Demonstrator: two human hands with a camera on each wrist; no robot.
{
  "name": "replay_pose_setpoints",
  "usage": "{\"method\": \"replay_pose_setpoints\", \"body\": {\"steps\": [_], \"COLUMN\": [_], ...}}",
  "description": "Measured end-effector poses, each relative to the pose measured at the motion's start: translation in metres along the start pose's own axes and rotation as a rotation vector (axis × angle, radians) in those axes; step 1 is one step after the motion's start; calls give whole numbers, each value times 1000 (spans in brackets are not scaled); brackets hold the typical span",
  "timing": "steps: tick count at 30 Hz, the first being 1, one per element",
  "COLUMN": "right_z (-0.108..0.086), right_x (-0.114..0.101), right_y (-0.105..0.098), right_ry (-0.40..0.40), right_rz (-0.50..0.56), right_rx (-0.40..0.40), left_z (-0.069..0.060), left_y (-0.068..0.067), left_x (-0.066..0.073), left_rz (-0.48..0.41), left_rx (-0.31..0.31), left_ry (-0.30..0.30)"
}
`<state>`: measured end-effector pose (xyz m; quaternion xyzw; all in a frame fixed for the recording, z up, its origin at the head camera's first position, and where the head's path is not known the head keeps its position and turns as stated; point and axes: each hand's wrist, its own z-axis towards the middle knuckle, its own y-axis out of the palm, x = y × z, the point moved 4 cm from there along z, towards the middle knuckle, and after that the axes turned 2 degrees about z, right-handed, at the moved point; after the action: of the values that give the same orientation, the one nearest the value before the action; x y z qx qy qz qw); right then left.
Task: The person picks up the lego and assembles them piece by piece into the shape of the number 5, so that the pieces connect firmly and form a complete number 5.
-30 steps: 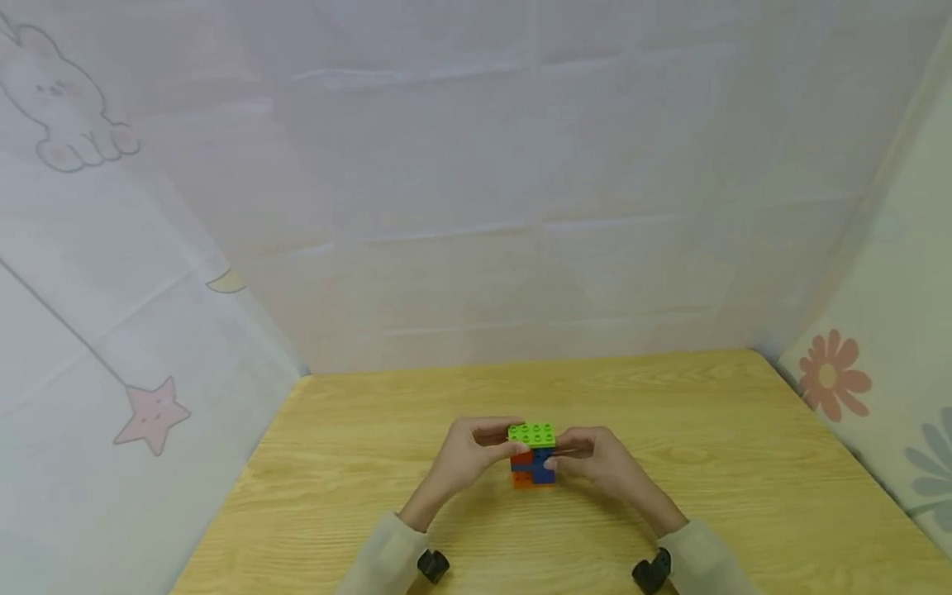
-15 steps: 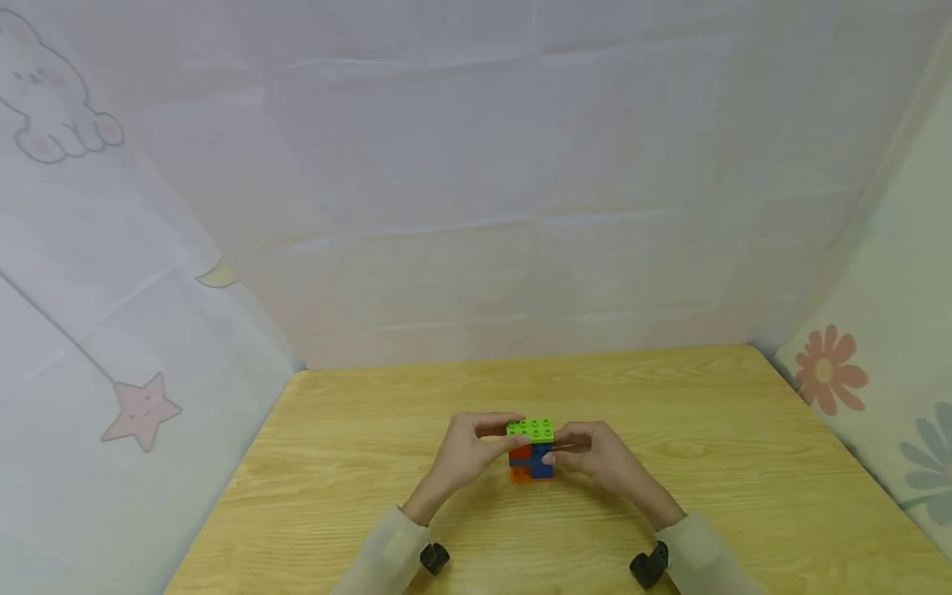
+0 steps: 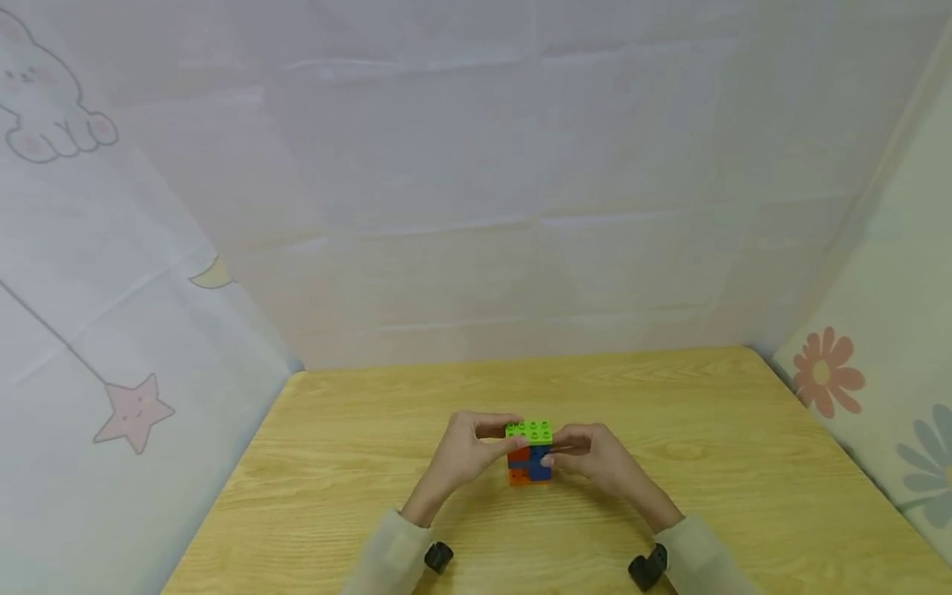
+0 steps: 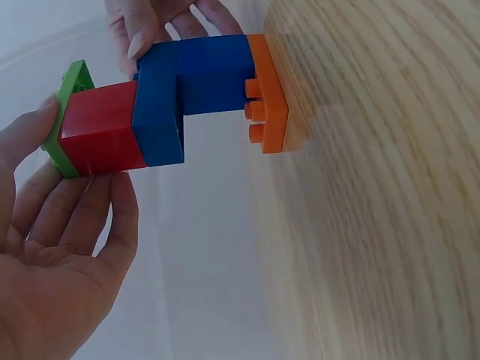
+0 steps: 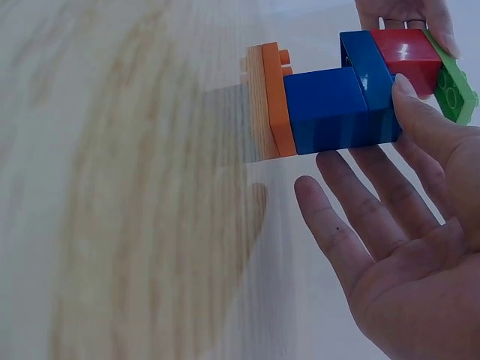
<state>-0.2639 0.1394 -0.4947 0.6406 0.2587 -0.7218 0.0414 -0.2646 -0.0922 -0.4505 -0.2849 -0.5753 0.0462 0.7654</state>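
A small stack of toy building bricks stands on the wooden table between both hands. At its base is an orange plate, bearing a blue brick. A second blue brick sits on that and juts to the left, with a red brick on the jutting side. Across the top lies a lime-green plate that overhangs to the right. My left hand grips the green plate and red brick from the left, thumb in front. From the right, my right hand pinches the upper blue brick, its thumb in front.
The wooden table spreads around the stack on all sides. Pale cloth hangs behind it, and printed cloth walls stand along the left and right table edges. Each wrist bears a small black camera, such as the right one.
The head view has shifted slightly, so the background slides a little left. Both hands keep their hold on the brick stack, which stays nearly in place.
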Motion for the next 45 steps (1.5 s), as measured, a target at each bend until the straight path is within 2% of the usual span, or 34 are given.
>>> {"method": "replay_pose_setpoints", "body": {"steps": [7,19,45], "right_z": [-3,0,0], "right_x": [3,0,2], "right_y": [3,0,1], "right_ry": [7,-29,-47], "right_rz": [23,8,-11], "right_rx": [-8,-11,7], "left_z": [-4,-1,-5], "left_y": [2,0,0], "left_x": [1,7,4], "left_rz": [-9,33,7], "left_rx": [-2,6,18], "left_ry": [-10,28,-6]}}
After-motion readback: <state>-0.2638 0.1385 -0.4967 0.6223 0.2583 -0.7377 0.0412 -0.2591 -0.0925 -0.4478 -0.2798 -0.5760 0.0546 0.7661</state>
